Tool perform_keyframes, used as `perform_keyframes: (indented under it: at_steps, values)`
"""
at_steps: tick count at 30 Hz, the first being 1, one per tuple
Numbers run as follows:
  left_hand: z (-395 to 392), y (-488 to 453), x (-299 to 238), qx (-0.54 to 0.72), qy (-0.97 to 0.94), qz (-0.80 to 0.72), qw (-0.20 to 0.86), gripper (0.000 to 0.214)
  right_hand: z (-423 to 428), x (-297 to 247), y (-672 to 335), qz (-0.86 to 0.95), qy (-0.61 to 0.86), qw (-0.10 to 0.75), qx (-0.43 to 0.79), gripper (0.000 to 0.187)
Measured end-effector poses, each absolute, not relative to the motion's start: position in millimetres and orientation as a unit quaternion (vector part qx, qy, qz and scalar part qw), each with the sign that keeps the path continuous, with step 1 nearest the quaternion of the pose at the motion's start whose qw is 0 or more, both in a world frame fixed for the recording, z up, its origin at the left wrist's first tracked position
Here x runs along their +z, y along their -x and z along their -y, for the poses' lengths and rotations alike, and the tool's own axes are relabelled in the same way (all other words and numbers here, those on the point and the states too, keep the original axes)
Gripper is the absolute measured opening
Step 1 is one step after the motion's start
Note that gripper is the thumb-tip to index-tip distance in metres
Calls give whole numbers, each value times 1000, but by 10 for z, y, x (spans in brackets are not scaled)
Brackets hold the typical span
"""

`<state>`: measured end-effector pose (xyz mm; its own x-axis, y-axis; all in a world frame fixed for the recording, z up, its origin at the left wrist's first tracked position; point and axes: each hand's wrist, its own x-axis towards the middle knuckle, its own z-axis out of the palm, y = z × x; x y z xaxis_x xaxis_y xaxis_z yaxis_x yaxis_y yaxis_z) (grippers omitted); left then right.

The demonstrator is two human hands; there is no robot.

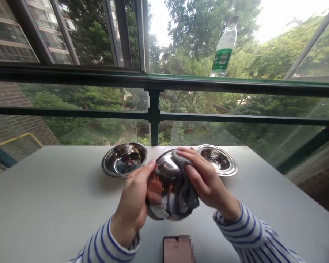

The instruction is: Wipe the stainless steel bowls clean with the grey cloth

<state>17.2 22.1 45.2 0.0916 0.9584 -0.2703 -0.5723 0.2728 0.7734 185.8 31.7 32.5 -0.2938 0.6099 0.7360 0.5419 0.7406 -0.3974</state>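
A shiny stainless steel bowl [166,179] is held up over the table, tilted so its rounded outer side faces me. My left hand [134,197] grips it by the left edge, thumb on the outer surface. On its right side my right hand [205,179] presses a grey cloth [188,182] against the metal, fingers closed over the cloth. Behind and to the left stands another steel bowl [124,160] with a small dark and red patch at its bottom. Steel bowls [231,170], seemingly nested, sit behind my right hand and are partly hidden by it.
The white table [57,204] reaches to a green railing [154,120] with windows behind it. A phone [178,250] lies at the table's near edge, partly pixelated. On the upper rail stands a clear bottle [223,54] with a green label.
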Motion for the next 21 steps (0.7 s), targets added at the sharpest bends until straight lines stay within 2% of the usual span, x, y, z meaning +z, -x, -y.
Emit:
perform_keyframes:
  at_steps: [5, 9, 12, 15, 18, 21]
  values:
    - [-354, -35, 584, 612, -113, -344, 704, 15, -462, 112, -1901, 689, 379, 605, 125, 33]
    - [-456, 75, 577, 665, -63, -322, 671, 15, -429, -152, -1753, 668, 377, 637, 80, 41]
    - [-482, 89, 549, 680, -44, -304, 666, 15, -367, -293, -1647, 726, 340, 596, -40, 55]
    - [-453, 13, 555, 673, -8, -312, 670, 20, -317, -321, -1598, 800, 265, 502, -192, 62]
    - [-392, -108, 558, 667, -20, -307, 679, 26, -277, -255, -1574, 838, 216, 410, -290, 52]
    - [-328, -204, 514, 640, -51, -310, 702, 23, -238, -154, -1539, 858, 199, 352, -316, 43]
